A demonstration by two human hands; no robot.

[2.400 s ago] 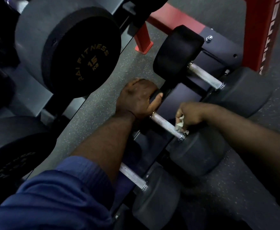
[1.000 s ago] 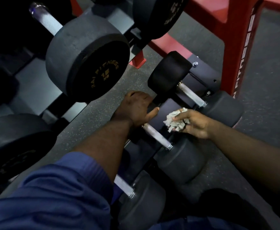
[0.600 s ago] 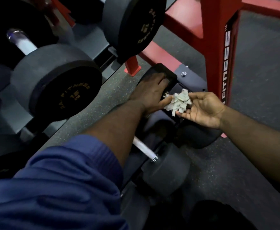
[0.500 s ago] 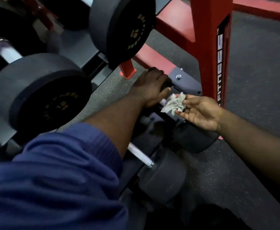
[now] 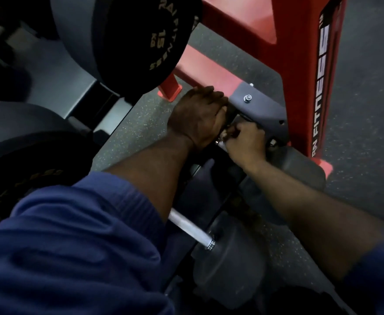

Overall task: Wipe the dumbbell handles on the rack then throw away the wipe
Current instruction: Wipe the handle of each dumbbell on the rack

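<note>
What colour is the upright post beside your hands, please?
The upright post is red; clearest in the head view.

The right hand [image 5: 245, 142], which half a second ago held the crumpled wipe up on open fingers, has turned over and curled round the handle of the far dumbbell [image 5: 300, 171] at mid-frame. The wipe is now hidden inside the fist. The left hand [image 5: 198, 119] has left the middle dumbbell's head and cups the far one's. The view has closed in, and the 15 kg dumbbell [image 5: 163, 39] now fills the upper left.
</note>
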